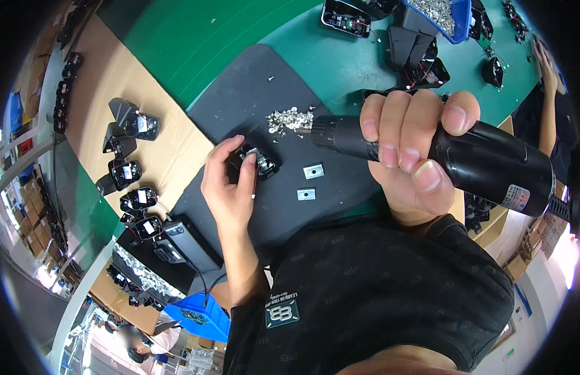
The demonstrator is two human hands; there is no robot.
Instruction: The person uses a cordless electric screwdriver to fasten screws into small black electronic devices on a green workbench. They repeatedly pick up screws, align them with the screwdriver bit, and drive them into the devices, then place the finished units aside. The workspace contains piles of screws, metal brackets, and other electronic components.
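My right hand (412,134) grips a black electric screwdriver (490,165), its fingers wrapped round the body. The tool lies nearly level, its bit pointing left at a pile of small silver screws (283,120) on the black mat (252,78). Left of the pile, my left hand (227,184) holds a small black plastic housing (266,164) between thumb and fingers. Part of a circuit board shows inside it, and a thin wire hangs near the thumb. Two small flat plates, each with a dark hole, lie beside it: an upper plate (313,170) and a lower plate (306,194).
Several open black housings (140,125) line the cardboard (171,156) at left. A black box (193,240) with a cable stands below them. A blue bin (466,28) of screws and more housings (346,20) sit far right. Another person's hand (545,62) rests at the right edge.
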